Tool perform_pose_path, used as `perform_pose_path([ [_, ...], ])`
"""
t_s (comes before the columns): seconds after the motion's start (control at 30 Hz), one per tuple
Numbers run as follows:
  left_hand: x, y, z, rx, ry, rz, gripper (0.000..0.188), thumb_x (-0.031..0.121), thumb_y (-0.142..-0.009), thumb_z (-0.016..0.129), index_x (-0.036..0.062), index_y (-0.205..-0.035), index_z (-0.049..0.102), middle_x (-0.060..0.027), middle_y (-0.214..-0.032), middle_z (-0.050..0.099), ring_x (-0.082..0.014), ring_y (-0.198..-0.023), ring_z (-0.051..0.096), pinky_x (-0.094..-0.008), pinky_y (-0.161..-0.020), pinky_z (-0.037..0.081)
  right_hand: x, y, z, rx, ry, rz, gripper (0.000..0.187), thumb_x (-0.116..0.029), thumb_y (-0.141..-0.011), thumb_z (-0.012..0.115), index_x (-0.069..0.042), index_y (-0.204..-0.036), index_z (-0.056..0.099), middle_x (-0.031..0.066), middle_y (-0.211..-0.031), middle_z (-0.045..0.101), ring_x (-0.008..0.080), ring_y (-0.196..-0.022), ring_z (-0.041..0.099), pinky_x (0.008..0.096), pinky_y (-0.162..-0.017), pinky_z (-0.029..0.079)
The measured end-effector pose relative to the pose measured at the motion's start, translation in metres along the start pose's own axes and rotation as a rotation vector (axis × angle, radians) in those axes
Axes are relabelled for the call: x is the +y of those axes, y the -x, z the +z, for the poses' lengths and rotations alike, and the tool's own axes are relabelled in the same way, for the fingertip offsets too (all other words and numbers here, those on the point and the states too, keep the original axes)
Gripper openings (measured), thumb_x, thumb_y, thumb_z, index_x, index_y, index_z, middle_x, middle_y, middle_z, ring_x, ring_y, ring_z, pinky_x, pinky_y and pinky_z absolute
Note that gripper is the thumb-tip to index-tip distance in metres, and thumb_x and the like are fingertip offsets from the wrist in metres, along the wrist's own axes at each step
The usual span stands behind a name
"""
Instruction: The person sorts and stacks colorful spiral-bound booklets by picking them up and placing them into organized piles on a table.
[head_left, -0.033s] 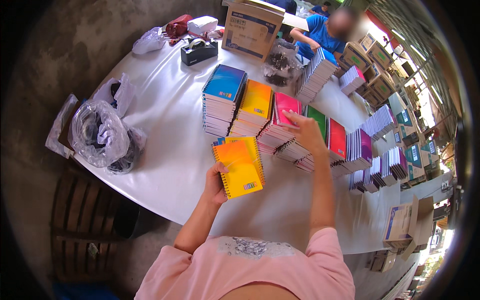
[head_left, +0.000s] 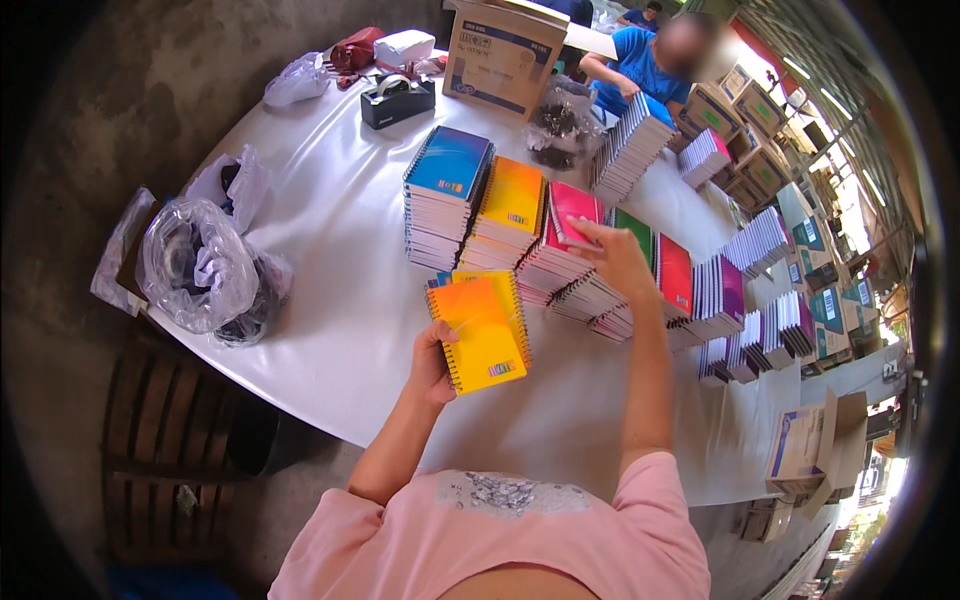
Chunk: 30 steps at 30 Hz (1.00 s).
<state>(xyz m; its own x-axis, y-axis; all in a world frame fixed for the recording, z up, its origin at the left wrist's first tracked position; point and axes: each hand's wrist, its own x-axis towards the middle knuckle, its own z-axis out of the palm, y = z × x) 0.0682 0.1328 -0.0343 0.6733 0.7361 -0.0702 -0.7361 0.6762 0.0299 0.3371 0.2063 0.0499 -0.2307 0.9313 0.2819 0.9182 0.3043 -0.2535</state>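
Note:
My left hand (head_left: 433, 362) is closed on a small fan of spiral notebooks, its thumb over the front cover. In front is a yellow-orange notebook (head_left: 485, 335); behind it show a second yellow one (head_left: 517, 318) and a blue corner. My right hand (head_left: 612, 255) reaches to the row of stacks and pinches the near edge of a pink notebook (head_left: 574, 212), which tops its stack. Left of that stand a yellow stack (head_left: 512, 195) and a blue stack (head_left: 448, 165). A green notebook (head_left: 634, 232), partly behind my right hand, and a red notebook (head_left: 674, 270) top stacks to the right.
Purple notebooks (head_left: 731, 288) and more stacks run along the right side. A black tape dispenser (head_left: 398, 104) and a cardboard box (head_left: 503, 62) stand at the back. Clear plastic bags (head_left: 205, 265) lie at the left edge. A person in blue (head_left: 640, 65) handles a far notebook stack.
My right fingers have shifted slightly on the pink notebook, and its near edge looks a little raised. The notebooks in my left hand have moved up very slightly.

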Motion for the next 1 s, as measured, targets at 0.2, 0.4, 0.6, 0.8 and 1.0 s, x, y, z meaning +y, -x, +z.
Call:
perform_pose_path([
  [0.2,-0.005,-0.009,0.009,-0.012,-0.028,0.004,0.055,0.014,-0.071,0.055,0.0033,-0.124,0.042,-0.0148,-0.117,0.055,-0.031,-0.104,0.056,-0.0451,-0.091,0.044,-0.053,0.02,-0.027,0.622,0.0,-0.019,0.038,-0.004,-0.078,0.057,-0.013,-0.114,0.061,0.0109,-0.114,0.059,0.0283,-0.1,0.059,0.0357,-0.079,0.047],
  [0.4,-0.005,-0.013,0.001,-0.138,0.086,-0.028,0.06,0.025,-0.073,0.06,0.0024,-0.125,0.041,-0.0159,-0.118,0.054,-0.0289,-0.103,0.056,-0.0443,-0.092,0.045,-0.141,0.101,0.001,0.173,0.231,-0.316,0.05,-0.028,-0.078,0.06,-0.018,-0.126,0.05,0.0105,-0.124,0.052,0.0254,-0.112,0.052,0.0409,-0.088,0.04],
  [0.6,-0.008,-0.007,-0.004,0.013,0.004,0.076,0.061,0.016,-0.066,0.056,-0.0002,-0.123,0.041,-0.0193,-0.112,0.055,-0.0328,-0.1,0.056,-0.0472,-0.09,0.046,-0.101,0.102,-0.022,-0.199,0.105,-0.193,0.089,-0.042,-0.057,0.076,-0.019,-0.135,0.039,0.0103,-0.14,0.034,0.0256,-0.13,0.031,0.0552,-0.099,0.025],
  [0.8,-0.018,-0.013,0.002,-0.087,0.083,-0.03,0.059,0.015,-0.065,0.055,0.0003,-0.12,0.042,-0.0194,-0.11,0.055,-0.0341,-0.1,0.056,-0.0493,-0.089,0.046,0.018,0.079,-0.025,0.026,0.268,0.35,0.08,-0.031,-0.065,0.075,-0.022,-0.135,0.038,0.0132,-0.141,0.032,0.028,-0.13,0.031,0.0582,-0.1,0.026],
  [1.0,-0.017,-0.013,-0.003,-0.077,0.042,-0.006,0.054,0.013,-0.067,0.053,-0.0011,-0.118,0.043,-0.0189,-0.109,0.055,-0.0324,-0.098,0.057,-0.0479,-0.088,0.047,0.045,0.073,-0.024,0.056,0.173,0.236,0.055,-0.024,-0.071,0.071,-0.017,-0.123,0.053,0.0188,-0.119,0.054,0.0351,-0.104,0.055,0.0366,-0.09,0.044],
])
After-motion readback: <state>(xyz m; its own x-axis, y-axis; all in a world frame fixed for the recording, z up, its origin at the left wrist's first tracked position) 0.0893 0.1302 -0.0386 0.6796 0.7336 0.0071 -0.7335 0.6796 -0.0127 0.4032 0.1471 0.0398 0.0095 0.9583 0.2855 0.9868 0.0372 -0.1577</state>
